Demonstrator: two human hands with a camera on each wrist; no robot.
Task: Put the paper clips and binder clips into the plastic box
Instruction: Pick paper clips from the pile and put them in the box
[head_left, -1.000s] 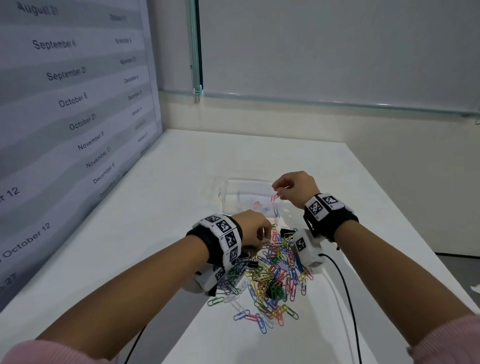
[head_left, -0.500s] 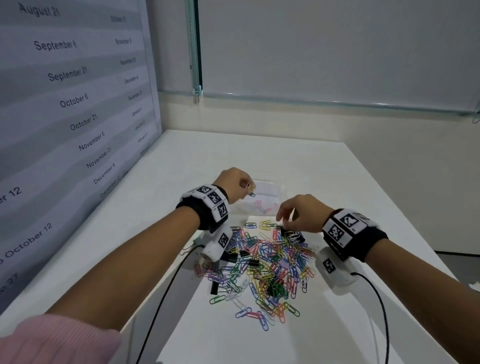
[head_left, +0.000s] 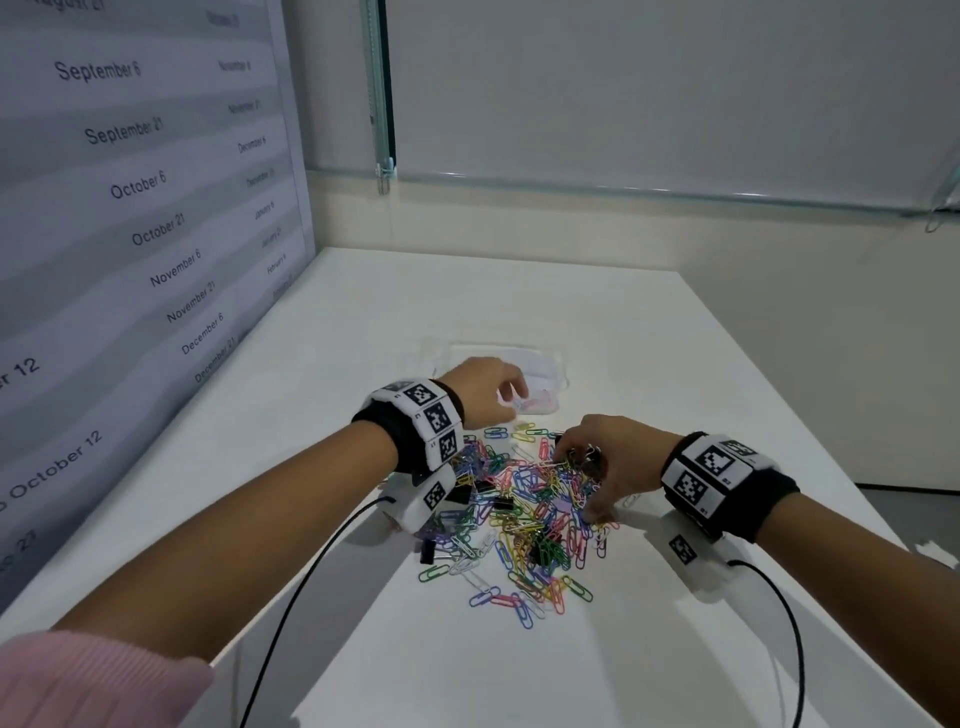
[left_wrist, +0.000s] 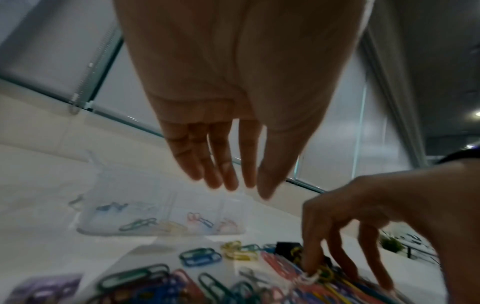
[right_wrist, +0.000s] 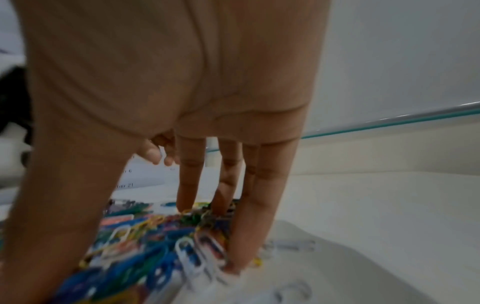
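Note:
A heap of coloured paper clips (head_left: 524, 514) with a few black binder clips (head_left: 502, 503) lies on the white table. Behind it stands the clear plastic box (head_left: 540, 364), whose compartments (left_wrist: 161, 218) hold several clips. My left hand (head_left: 511, 387) hovers over the box's near left part with fingers (left_wrist: 223, 170) straight and empty. My right hand (head_left: 582, 462) reaches down into the heap's far right side. Its straight fingers (right_wrist: 187, 185) touch the clips, and one fingertip (left_wrist: 311, 267) presses a yellow and white clip.
The white table (head_left: 467, 301) runs back to a wall. A board printed with dates (head_left: 140, 182) lines the left side. Black cables (head_left: 291, 597) trail from both wrist cameras toward me. The table's right edge (head_left: 810, 415) drops to the floor.
The left hand, which held a clip over the box, now has open, empty fingers there. The right hand came back from the box and lowered onto the heap.

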